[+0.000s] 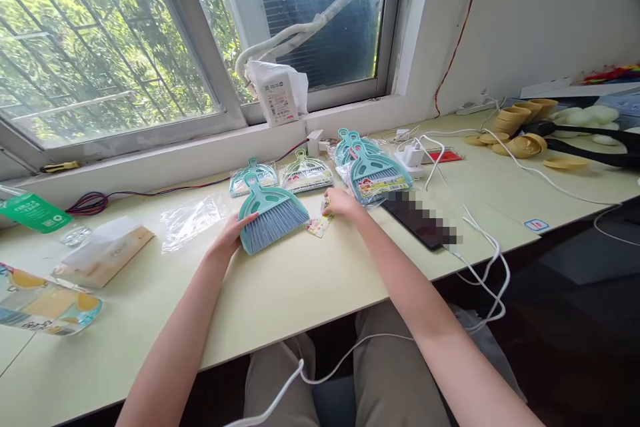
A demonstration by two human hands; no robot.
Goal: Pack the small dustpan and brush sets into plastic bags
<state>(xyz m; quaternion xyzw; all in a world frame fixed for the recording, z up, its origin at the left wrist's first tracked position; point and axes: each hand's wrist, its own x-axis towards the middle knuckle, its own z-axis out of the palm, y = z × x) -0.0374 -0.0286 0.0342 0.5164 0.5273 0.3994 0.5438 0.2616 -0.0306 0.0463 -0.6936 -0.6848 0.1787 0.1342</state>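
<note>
My left hand [233, 233] is closed on the left edge of a teal dustpan [259, 196], its thumb on the front. A hand brush [275, 224] with grey-blue bristles is nested in that dustpan. Just right of it, my right hand [342, 203] pinches a colourful printed paper label [320, 225] low over the table. Its fingertips are partly hidden. Behind my hands lie wrapped dustpan sets: a teal one [265, 175], a green one [306, 173], and a teal stack [376, 173] with a similar label around its front.
A black phone [420, 221] with a white cable lies right of my right arm. Clear plastic wrapping [193, 221], a tissue pack [107, 253] and a bottle [47, 300] are at left. White chargers [411, 159] and gold cups [515, 119] stand farther right. A box [280, 101] rests on the windowsill.
</note>
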